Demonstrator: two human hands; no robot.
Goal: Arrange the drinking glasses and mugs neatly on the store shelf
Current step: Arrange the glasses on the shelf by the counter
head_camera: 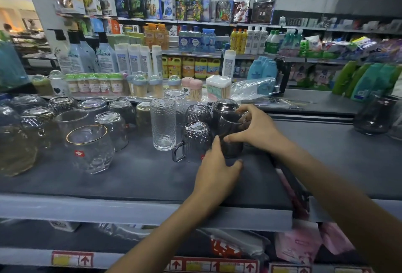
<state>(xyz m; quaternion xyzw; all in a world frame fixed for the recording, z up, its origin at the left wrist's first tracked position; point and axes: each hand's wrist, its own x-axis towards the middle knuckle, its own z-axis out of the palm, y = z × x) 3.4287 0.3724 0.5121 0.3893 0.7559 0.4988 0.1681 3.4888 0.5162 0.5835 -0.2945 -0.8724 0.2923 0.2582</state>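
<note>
dark glass (pixel 228 125) held by L hand (pixel 217 175) & R hand (pixel 256 130), inverted mug (pixel 195 140) touching left side

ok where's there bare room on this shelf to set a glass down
Bare shelf in front, between the gold-rimmed glass and handled mug; more right of the right hand, toward the grey jar. Crowded: back-left glasses.

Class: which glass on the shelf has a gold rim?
The round glass nearest the front left, upright, with a red sticker; its neighbours' rims look plain.
</note>
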